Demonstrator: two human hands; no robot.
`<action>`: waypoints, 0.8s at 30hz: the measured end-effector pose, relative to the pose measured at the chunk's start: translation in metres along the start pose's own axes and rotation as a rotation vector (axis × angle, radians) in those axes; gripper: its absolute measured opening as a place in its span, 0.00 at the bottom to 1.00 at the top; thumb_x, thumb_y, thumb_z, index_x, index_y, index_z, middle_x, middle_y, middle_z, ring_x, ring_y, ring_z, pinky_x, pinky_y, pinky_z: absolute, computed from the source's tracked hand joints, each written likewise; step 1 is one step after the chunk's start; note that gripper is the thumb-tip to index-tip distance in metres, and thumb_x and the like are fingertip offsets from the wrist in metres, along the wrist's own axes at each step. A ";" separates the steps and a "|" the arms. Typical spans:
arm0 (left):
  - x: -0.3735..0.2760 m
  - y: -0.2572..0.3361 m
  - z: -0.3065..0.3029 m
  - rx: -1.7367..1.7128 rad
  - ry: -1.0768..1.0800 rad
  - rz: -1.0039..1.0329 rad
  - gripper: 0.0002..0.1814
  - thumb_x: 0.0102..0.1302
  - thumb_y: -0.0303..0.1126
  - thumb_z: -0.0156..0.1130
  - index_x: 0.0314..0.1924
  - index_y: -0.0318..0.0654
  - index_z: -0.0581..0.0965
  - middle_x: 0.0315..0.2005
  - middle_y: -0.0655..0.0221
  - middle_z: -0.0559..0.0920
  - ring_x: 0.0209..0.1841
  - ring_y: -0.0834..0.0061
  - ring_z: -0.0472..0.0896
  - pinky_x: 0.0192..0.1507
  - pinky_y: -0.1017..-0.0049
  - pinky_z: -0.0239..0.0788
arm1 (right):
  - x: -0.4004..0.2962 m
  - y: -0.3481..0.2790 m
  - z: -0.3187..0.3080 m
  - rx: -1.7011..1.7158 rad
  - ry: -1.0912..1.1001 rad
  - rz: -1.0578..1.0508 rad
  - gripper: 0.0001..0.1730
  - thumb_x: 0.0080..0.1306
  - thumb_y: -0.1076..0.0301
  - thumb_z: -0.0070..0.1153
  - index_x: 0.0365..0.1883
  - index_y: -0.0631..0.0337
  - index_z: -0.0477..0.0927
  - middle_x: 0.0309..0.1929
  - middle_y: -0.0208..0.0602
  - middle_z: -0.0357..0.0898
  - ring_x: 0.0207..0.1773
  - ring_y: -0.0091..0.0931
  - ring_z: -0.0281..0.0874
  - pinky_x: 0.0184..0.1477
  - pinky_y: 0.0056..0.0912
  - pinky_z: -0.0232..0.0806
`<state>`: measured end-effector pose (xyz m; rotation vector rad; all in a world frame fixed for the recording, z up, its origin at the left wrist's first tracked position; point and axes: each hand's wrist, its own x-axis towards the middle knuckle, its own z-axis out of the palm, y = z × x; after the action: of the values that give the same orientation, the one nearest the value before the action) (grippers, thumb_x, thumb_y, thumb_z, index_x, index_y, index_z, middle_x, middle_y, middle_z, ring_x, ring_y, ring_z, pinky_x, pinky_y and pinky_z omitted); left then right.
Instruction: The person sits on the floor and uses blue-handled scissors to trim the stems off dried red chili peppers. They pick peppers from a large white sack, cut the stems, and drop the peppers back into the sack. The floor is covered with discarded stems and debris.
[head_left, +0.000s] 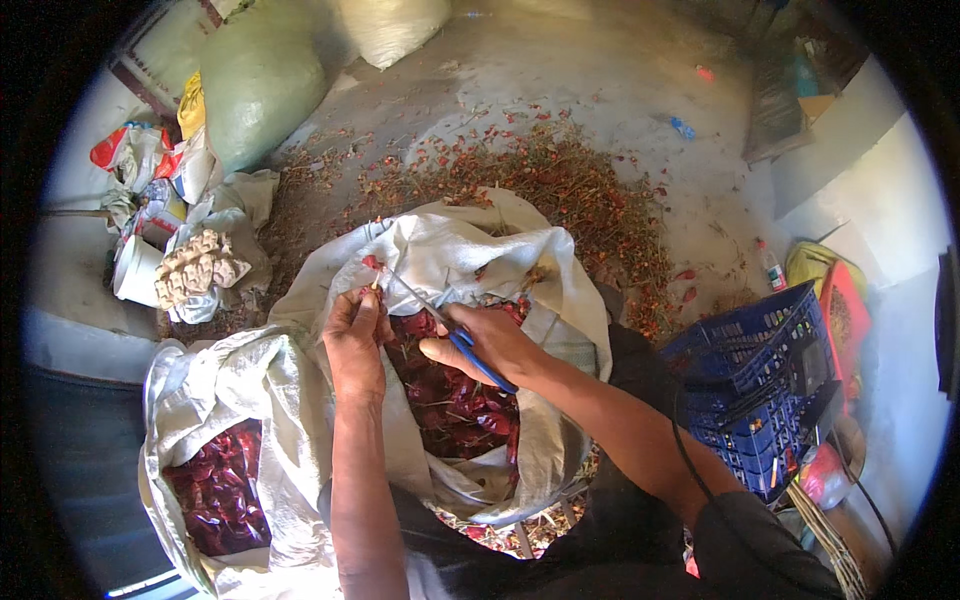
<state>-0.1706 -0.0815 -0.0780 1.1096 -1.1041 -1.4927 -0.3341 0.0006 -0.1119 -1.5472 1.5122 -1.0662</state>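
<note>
Blue-handled scissors (466, 346) are in my right hand (487, 341), their blades pointing up and left towards my left hand (355, 330). Between thumb and fingers of my left hand is a small dried red pepper piece (373, 262) with a pale stem; the blade tips are close to it, and whether they touch cannot be told. Under both hands stands a white woven sack (562, 300) with its rim folded out, holding dark red dried peppers (465, 412). At the lower left, a second white woven sack (289, 450) holds more glossy red peppers (221, 487).
Stems and red scraps (570, 180) lie heaped on the floor beyond the sack. A blue plastic crate (750, 375) stands at right, beside a red basin (844, 315). At left are a white bucket (135, 274), egg trays (196, 270) and a large green sack (259, 90).
</note>
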 end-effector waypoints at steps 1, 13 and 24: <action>0.001 0.000 -0.008 0.045 0.013 0.005 0.06 0.71 0.29 0.57 0.40 0.35 0.78 0.23 0.76 0.74 0.23 0.84 0.68 0.27 0.81 0.58 | 0.000 -0.004 0.001 -0.087 -0.013 -0.024 0.29 0.61 0.41 0.64 0.33 0.61 0.74 0.22 0.40 0.73 0.26 0.33 0.75 0.31 0.38 0.67; -0.006 0.009 -0.018 0.263 -0.095 0.002 0.06 0.70 0.28 0.55 0.38 0.34 0.78 0.22 0.77 0.72 0.23 0.84 0.65 0.27 0.80 0.55 | 0.010 -0.015 0.004 -0.532 0.080 -0.222 0.34 0.58 0.36 0.61 0.33 0.64 0.75 0.25 0.45 0.77 0.28 0.41 0.80 0.31 0.45 0.71; -0.012 0.016 -0.025 -0.067 -0.127 -0.047 0.04 0.67 0.28 0.62 0.37 0.37 0.78 0.24 0.74 0.76 0.24 0.82 0.69 0.30 0.80 0.61 | 0.008 -0.021 -0.007 0.620 -0.524 0.166 0.33 0.69 0.33 0.47 0.28 0.58 0.72 0.17 0.25 0.66 0.17 0.17 0.65 0.17 0.26 0.58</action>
<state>-0.1419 -0.0756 -0.0651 1.0122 -1.1130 -1.6437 -0.3322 -0.0062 -0.0892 -1.1162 0.8254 -0.8346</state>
